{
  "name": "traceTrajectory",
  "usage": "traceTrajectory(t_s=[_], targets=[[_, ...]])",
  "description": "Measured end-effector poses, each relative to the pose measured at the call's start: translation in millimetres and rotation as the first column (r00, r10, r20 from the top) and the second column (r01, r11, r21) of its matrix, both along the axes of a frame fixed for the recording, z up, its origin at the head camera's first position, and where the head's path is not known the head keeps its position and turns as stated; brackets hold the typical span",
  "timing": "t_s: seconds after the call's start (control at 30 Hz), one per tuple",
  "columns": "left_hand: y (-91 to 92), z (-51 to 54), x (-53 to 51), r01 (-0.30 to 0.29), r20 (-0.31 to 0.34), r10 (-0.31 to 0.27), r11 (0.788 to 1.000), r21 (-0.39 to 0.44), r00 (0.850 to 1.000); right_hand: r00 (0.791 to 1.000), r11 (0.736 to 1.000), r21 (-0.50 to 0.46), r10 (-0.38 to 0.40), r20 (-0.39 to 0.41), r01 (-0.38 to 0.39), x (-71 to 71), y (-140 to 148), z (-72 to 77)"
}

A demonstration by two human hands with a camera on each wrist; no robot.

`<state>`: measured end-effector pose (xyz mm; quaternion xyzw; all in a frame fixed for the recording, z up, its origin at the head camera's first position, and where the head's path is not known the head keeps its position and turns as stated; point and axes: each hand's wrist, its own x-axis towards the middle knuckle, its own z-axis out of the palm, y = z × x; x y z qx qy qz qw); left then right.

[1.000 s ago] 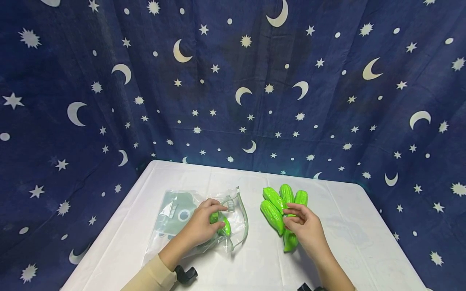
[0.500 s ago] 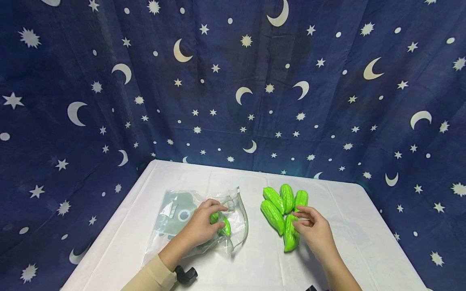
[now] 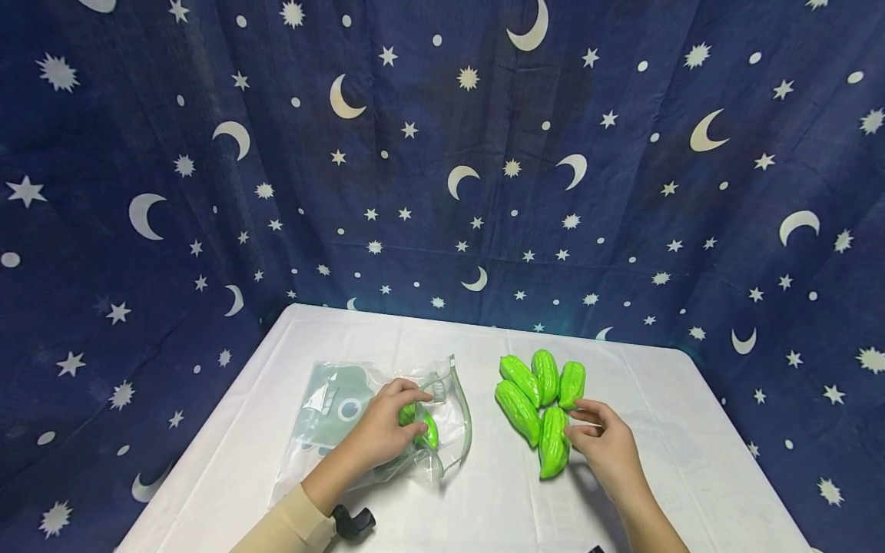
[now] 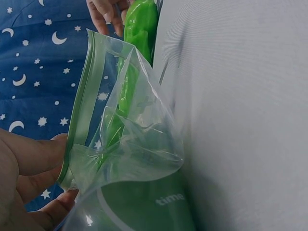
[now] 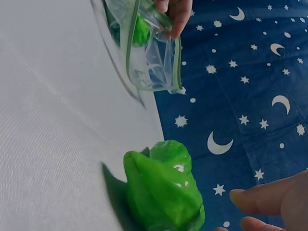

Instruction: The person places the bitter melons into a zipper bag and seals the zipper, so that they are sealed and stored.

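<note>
A clear plastic zip bag with a grey-green printed figure and a green seal strip (image 3: 325, 411) is laid flat at the left of a white-covered table (image 3: 491, 507), its mouth gaping toward the right. The seal edge is pinched between the thumb and fingers of the left hand (image 3: 389, 422); printed lettering, "time", is seen on the bag in the left wrist view. Glossy bright green contents (image 3: 431, 432) are seen inside, near the mouth; their number cannot be told.

To the right of the bag, five elongated, ridged, glossy bright green vegetables are grouped on the table: two at the left (image 3: 518, 379) (image 3: 517, 413), one at the far middle (image 3: 545, 378), one at the far right (image 3: 571, 384) and one nearest the viewer (image 3: 554, 443). The right hand (image 3: 611, 445) is held just to the right of the nearest one, thumb and fingers bent and parted, with nothing gripped; a gap between thumb and vegetable is shown in the right wrist view.

A beige sleeve (image 3: 289, 524) is worn on the left arm. The table is backed by a dark blue cloth printed with pale moons and stars (image 3: 415, 184).
</note>
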<state>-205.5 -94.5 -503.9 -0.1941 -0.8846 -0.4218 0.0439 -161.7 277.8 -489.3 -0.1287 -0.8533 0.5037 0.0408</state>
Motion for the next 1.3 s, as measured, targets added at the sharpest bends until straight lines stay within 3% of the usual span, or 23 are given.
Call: traceTrajectory(t_s=[0.3,0.67,1.3], targets=[[-0.1,-1.2,-1.4,0.004,0.001,-0.004,1.000,-0.006,1.000,0.999,0.996,-0.084,0.015,0.043,-0.011,-4.0,4.3,-8.6],[-0.6,-2.1,-1.7,0.003,-0.005,-0.003,1.000,-0.011,1.000,0.997,0.997,-0.080,-0.007,0.082,0.014,-9.3,6.6,-16.1],[-1.3,-2.5,-1.7,0.001,-0.008,-0.001,1.000,0.001,1.000,0.987,0.986,-0.164,0.000,0.158,0.026,-15.6,10.2,-29.3]])
